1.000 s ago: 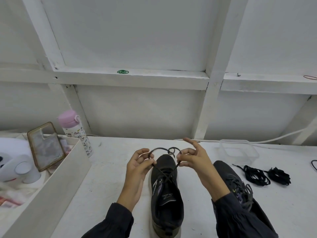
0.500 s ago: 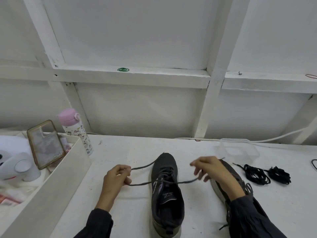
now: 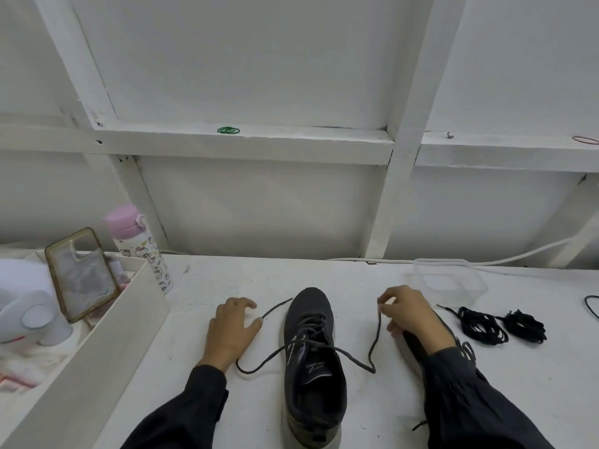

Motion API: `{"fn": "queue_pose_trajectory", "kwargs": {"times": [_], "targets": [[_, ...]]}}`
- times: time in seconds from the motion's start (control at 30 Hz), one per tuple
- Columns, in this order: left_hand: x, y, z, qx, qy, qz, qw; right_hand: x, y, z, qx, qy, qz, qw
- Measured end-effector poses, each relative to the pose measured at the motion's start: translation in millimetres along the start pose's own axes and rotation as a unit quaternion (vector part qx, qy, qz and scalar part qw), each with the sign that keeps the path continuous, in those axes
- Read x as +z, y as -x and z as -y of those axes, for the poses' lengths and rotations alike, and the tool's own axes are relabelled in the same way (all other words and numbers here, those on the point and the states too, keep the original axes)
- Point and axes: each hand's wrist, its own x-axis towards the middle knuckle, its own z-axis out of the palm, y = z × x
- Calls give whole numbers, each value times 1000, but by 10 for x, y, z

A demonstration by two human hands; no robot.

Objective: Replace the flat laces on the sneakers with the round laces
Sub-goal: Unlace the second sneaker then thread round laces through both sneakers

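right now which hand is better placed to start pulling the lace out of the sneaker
Right. The right hand pinches the lace by one end beside the sneaker; the left hand lies flat on the table, holding nothing.

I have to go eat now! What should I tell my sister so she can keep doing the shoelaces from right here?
Left hand: flat on the table, lying over one end of the grey lace.
Right hand: pinches the other end.
Middle sneaker: laced, untied. Second sneaker: under the right arm. Black lace bundles: on the right.
Done: the knot is open.
Left: flat or round can't be told from here, so check first, then swap and tie.
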Motion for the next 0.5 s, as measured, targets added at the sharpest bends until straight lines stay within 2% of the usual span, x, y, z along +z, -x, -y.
{"fn": "queue_pose_trajectory", "kwargs": {"times": [0.1, 0.2, 0.27, 0.4, 0.5], "targets": [[127, -154, -109, 68, -61, 41, 995, 171, -108, 21, -2, 97, -4, 995], [270, -221, -136, 123, -138, 93, 978, 396, -132, -12, -29, 254, -56, 965], [354, -219, -89, 141, -120, 54, 981, 513, -153, -51, -39, 278, -87, 956], [382, -161, -76, 154, -63, -49, 985, 557, -233, -126, -54, 225, -117, 966], [355, -133, -93, 93, -20, -49, 994, 427, -212, -31, -74, 62, -92, 991]]}}
